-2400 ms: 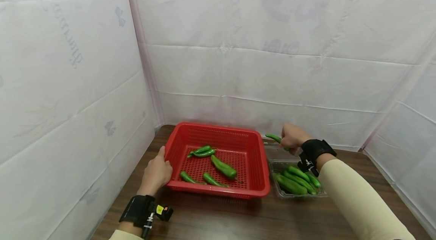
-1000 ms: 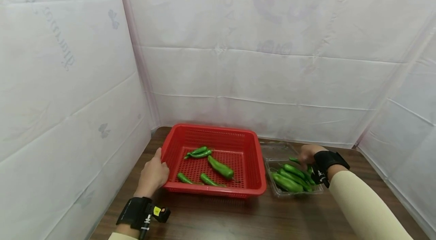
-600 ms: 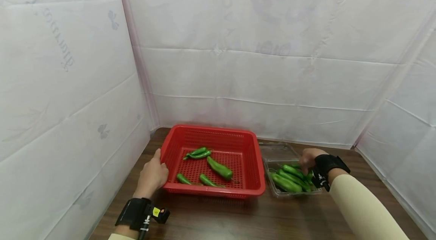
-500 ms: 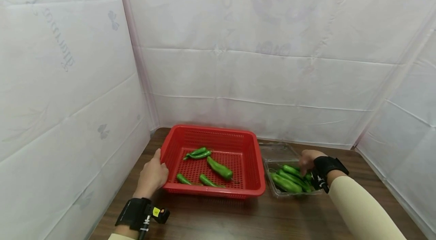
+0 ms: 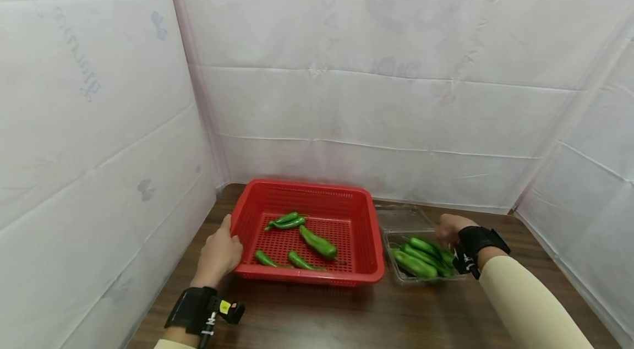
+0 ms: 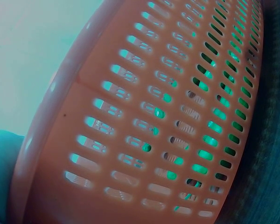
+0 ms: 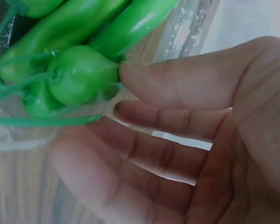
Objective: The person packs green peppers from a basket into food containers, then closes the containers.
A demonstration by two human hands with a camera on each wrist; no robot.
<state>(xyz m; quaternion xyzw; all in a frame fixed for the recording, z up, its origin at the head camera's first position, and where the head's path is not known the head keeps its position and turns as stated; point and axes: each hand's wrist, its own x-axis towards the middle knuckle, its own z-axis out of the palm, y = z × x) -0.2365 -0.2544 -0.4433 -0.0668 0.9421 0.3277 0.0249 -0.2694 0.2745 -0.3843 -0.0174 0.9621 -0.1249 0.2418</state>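
Red basket (image 5: 342,278) stays gripped in your left hand (image 5: 219,254); your right hand (image 5: 449,229), raised earlier, is now lowered to the clear box (image 5: 399,277), fingers parted, thumb touching a green pepper (image 7: 80,77).

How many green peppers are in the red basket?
5 in the basket: an upper pepper and a lower pepper at back left, a central large pepper, a left pepper and a right pepper along the front. The front wall could hide more.
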